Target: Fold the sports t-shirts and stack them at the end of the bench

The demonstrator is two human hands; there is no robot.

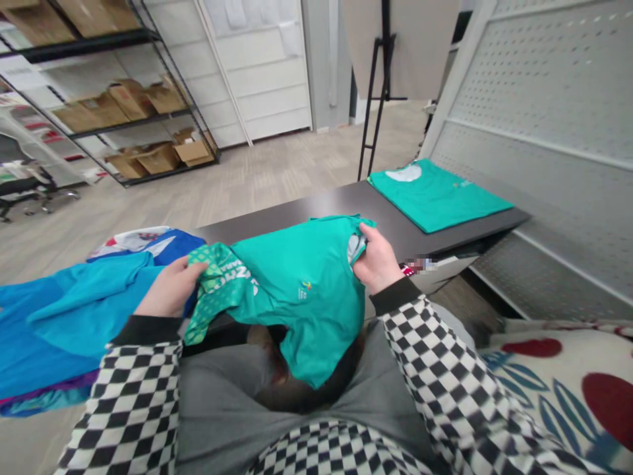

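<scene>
A green T-shirt hangs between my two hands, over my lap and the near edge of the dark table. My left hand grips its patterned lighter-green end, which has white lettering partly folded out of sight. At the other end, my right hand pinches the cloth beside the collar, where some pale inner fabric shows. A small printed logo sits on the front of the shirt. Its lower part droops toward my knees.
On the dark table, a folded green shirt lies at the right end. Blue garments are heaped at the left. Beyond stand an easel and a shelf with cardboard boxes. A perforated panel rises on the right.
</scene>
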